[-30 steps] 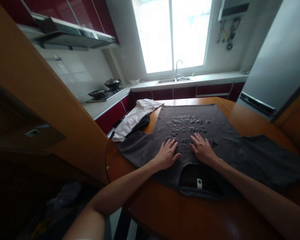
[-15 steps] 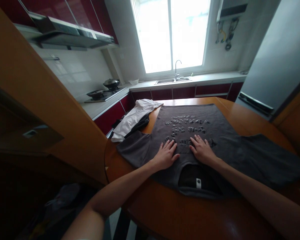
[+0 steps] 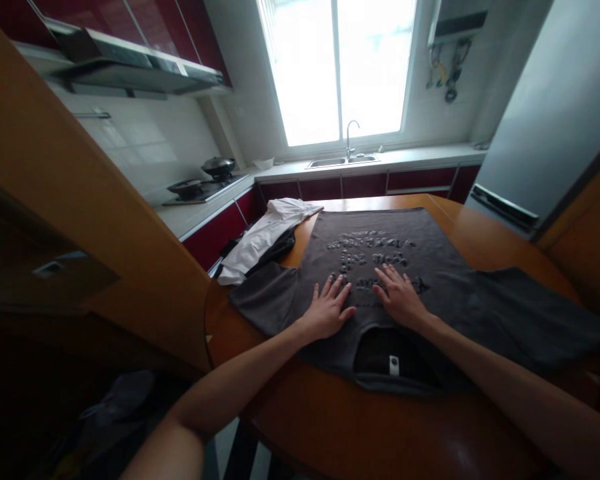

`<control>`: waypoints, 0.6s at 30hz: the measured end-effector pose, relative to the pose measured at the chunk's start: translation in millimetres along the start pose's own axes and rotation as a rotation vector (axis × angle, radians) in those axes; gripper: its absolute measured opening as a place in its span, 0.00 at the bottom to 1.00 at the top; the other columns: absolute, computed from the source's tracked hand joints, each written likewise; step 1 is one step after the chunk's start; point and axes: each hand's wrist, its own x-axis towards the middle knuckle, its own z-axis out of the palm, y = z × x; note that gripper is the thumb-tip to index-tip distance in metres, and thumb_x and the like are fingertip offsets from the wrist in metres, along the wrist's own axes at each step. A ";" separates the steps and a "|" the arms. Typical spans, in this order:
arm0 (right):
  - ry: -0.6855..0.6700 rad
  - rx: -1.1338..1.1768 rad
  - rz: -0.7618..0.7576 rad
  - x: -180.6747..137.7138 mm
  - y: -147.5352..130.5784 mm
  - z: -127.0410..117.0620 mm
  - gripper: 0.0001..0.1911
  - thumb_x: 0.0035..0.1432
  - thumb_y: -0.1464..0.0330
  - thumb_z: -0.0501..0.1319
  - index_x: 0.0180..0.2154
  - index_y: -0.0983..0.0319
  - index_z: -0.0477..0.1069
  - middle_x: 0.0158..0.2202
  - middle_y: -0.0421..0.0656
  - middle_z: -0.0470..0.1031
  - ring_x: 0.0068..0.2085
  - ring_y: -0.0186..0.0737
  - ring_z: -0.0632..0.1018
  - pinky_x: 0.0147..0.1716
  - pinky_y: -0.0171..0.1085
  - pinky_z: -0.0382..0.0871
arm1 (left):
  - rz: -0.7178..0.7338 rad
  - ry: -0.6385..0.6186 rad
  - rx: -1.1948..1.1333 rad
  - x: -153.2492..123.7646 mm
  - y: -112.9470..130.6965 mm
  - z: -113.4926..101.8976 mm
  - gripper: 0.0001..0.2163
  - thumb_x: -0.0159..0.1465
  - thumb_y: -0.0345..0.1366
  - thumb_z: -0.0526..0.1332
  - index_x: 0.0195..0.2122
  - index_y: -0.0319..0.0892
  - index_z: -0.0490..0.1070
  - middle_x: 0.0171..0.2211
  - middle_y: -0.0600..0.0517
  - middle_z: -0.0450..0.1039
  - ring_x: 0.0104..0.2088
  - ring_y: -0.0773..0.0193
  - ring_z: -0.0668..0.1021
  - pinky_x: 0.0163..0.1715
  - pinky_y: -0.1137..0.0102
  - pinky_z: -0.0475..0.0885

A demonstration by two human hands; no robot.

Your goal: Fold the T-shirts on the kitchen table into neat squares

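Grey shirt [image 3: 455, 293]: while the left hand [image 3: 327, 310] and the right hand [image 3: 400, 298] rest on its front, it lies spread out on the worktop [image 3: 380, 437], hem at the far side, neck opening [image 3: 375, 353] toward the person.
Left hand: open, palm down, fingers fanned over the left end of the raised lettering [image 3: 380, 259], gripping nothing.
Right hand: open as well, laid flat on the cloth, fingertips at the lettering's lower rows; the two hands are apart.
Lettering: dark, in several rows across the chest, too blurred to read.
Neck tag [image 3: 394, 365]: white, inside the neck opening.
Sleeves: one stretched out to each side, the right-hand one beyond the right forearm.
White garment [image 3: 260, 237]: heaped over a black garment [image 3: 275, 250] at the worktop's far left, just beside the left-hand sleeve.
Behind: a sink [image 3: 325, 163] below a bright window [image 3: 370, 67], a lidded wok [image 3: 219, 167] on the stove [image 3: 213, 192] at left, a fridge [image 3: 545, 120] at right.
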 end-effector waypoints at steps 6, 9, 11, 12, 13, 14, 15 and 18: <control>-0.109 -0.064 0.006 -1.3 2.4 3.1 0.30 0.71 0.59 0.48 0.68 0.64 0.59 0.72 0.55 0.53 0.72 0.53 0.54 0.67 0.59 0.47 | -0.017 -0.043 -0.026 1.0 -1.0 -0.1 0.31 0.72 0.55 0.49 0.73 0.49 0.50 0.74 0.44 0.41 0.73 0.41 0.43 0.66 0.34 0.42; -0.118 -0.072 0.007 -1.1 3.8 4.2 0.30 0.71 0.59 0.48 0.68 0.64 0.59 0.72 0.55 0.53 0.72 0.53 0.53 0.67 0.58 0.47 | -0.022 -0.046 -0.027 0.3 0.5 -2.4 0.31 0.72 0.54 0.48 0.73 0.48 0.49 0.74 0.44 0.41 0.73 0.41 0.43 0.65 0.34 0.42; -0.116 -0.075 0.006 -1.0 4.3 4.4 0.30 0.71 0.58 0.48 0.68 0.64 0.60 0.72 0.55 0.53 0.72 0.53 0.53 0.68 0.58 0.47 | -0.022 -0.050 -0.028 -0.8 2.8 -4.1 0.31 0.72 0.54 0.49 0.73 0.48 0.50 0.74 0.43 0.42 0.73 0.41 0.43 0.65 0.34 0.42; -0.116 -0.076 0.005 -1.0 4.5 4.4 0.30 0.71 0.58 0.48 0.68 0.64 0.60 0.72 0.54 0.53 0.72 0.53 0.53 0.68 0.58 0.47 | -0.022 -0.053 -0.028 -1.4 4.1 -4.8 0.31 0.72 0.54 0.49 0.73 0.47 0.50 0.74 0.43 0.42 0.73 0.41 0.43 0.66 0.34 0.42; -0.117 -0.078 0.005 -1.0 4.6 4.5 0.30 0.71 0.58 0.48 0.68 0.64 0.60 0.72 0.54 0.53 0.72 0.53 0.53 0.68 0.58 0.47 | -0.023 -0.056 -0.029 -1.7 5.2 -5.3 0.31 0.72 0.53 0.49 0.73 0.47 0.50 0.74 0.43 0.42 0.73 0.41 0.44 0.66 0.34 0.42; -0.118 -0.079 0.005 -1.0 4.8 4.7 0.30 0.71 0.58 0.47 0.68 0.64 0.60 0.72 0.54 0.53 0.72 0.53 0.53 0.68 0.58 0.47 | -0.025 -0.056 -0.029 -1.7 5.7 -6.0 0.31 0.72 0.53 0.50 0.73 0.47 0.51 0.74 0.43 0.42 0.73 0.41 0.44 0.66 0.34 0.43; -0.121 -0.081 0.005 -0.9 5.1 5.1 0.30 0.71 0.58 0.47 0.68 0.64 0.60 0.72 0.54 0.53 0.72 0.53 0.53 0.68 0.58 0.47 | -0.026 -0.049 -0.030 -1.3 5.5 -7.2 0.31 0.72 0.53 0.50 0.72 0.47 0.51 0.74 0.43 0.42 0.73 0.41 0.44 0.66 0.35 0.44; -0.121 -0.082 0.006 -0.8 6.7 7.1 0.30 0.71 0.58 0.47 0.68 0.64 0.60 0.72 0.55 0.53 0.72 0.52 0.53 0.67 0.58 0.48 | -0.019 0.040 -0.052 1.8 -3.7 -19.5 0.29 0.72 0.52 0.52 0.71 0.46 0.56 0.73 0.44 0.48 0.73 0.43 0.49 0.67 0.40 0.50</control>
